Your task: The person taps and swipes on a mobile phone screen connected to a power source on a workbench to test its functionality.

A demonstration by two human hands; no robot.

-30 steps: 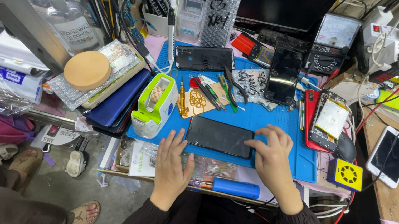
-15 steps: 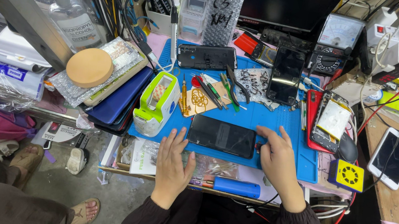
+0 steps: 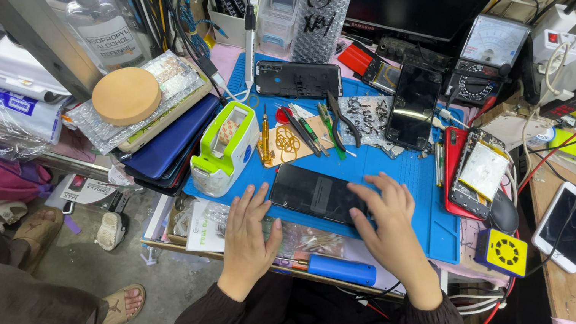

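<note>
Phone [image 3: 314, 193] lies flat on the blue mat [image 3: 409, 177]. Right hand [image 3: 390, 221] presses down on its end, fingers spread. Left hand [image 3: 249, 237] rests open beside it, holding nothing. Looks like steadying; lifting needs a firm grip.

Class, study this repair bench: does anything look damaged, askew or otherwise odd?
Yes. The red phone at the mat's right edge lies with its back off and its insides bare. The dark phone under the right hand sits slightly askew. The left hand rests at the mat's near edge.
</note>
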